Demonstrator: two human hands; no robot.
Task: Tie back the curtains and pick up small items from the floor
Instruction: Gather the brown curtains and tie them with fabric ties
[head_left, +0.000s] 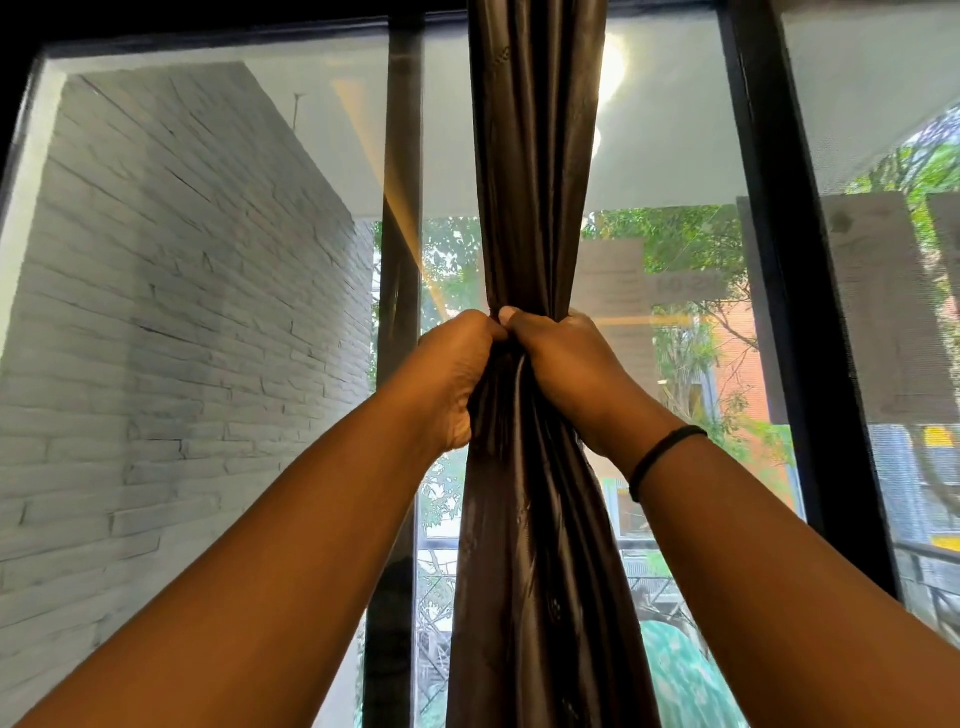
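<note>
A tall black-framed window (769, 260) backs a dark satin curtain (535, 156) hanging at centre, gathered into a narrow waist where both hands meet: left hand (457, 374) and right hand (561, 364) clench the bunched fabric, thumbs touching; a black band (665, 457) circles the right wrist.

We're shooting into daylight: bright thru the window glass (670, 171), w/ a blown-out glare spot (613, 67) top centre-right and a warm flare streak (395, 208) running diagonally on the left. The curtain (535, 182) is backlit, dark w/ sheen on its folds. Window frame (779, 260) reads near black. The white brick wall (171, 291) on the left is evenly, softly lit. Our forearms are warm-toned, shaded on the near undersides. Wide-angle bend shows at the edges; far trees and buildings look soft, hazy.
</note>
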